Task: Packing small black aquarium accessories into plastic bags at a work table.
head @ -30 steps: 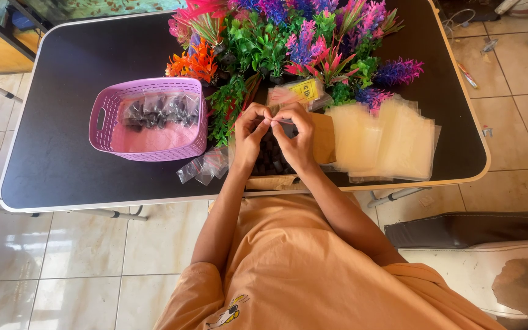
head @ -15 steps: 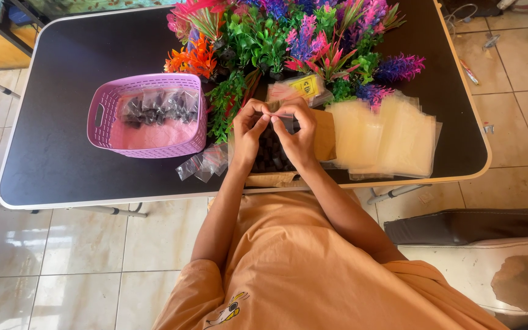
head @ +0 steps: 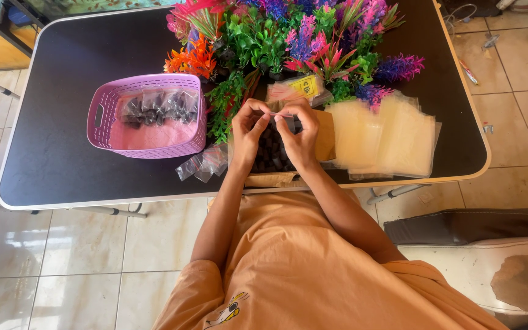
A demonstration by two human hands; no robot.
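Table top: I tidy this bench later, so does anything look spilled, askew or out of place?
Nothing looks spilled. Two things sit loosely: a few small clear bags lie scattered beside the pink basket, and the stack of clear sheets is fanned unevenly near the table edge. Both hands, left hand and right hand, pinch a small bag.

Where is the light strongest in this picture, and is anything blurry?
Head view: sunlight falls brightest on the floor tiles and orange shirt; the black table shows soft glare; the small thing between the left hand and right hand is too small to tell.
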